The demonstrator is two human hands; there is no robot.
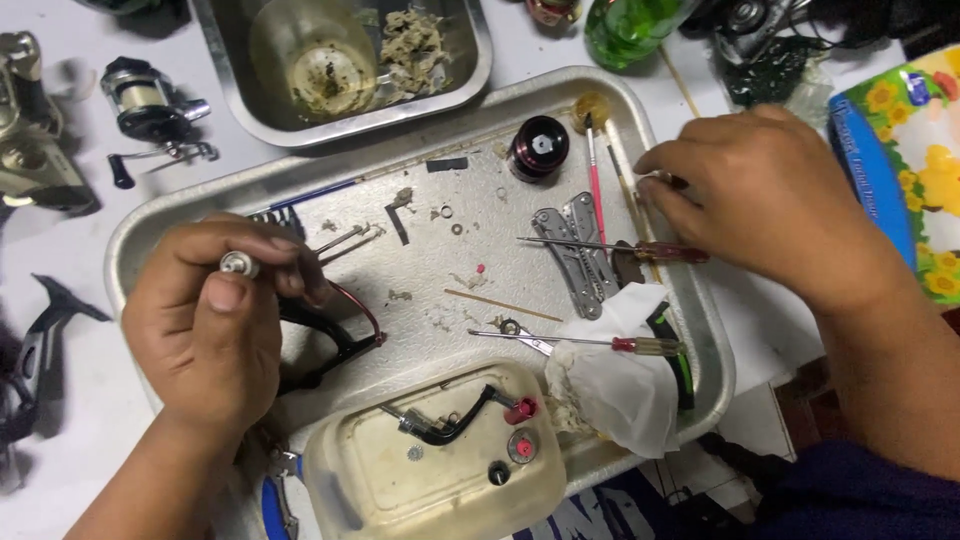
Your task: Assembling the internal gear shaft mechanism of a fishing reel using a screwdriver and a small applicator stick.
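My left hand (215,325) pinches a small silver metal part (238,264) between thumb and fingers, above a black fishing-reel frame with a red wire bail (335,340) that lies in a metal tray (150,215). My right hand (765,190) reaches over the tray's right rim, fingertips closed on a thin stick-like tool (625,185) near a red brush (595,185). Whether it grips the tool firmly I cannot tell. A black and red spool (538,148) stands at the tray's back.
The tray also holds folding pliers (575,245), two red-handled screwdrivers (640,345), a white cloth (625,385) and small screws. A plastic lid (400,485) with a crank handle sits at the front. A second metal pan (470,80), fishing reels (150,105), a green bottle (625,30) and a tissue box (905,160) surround it.
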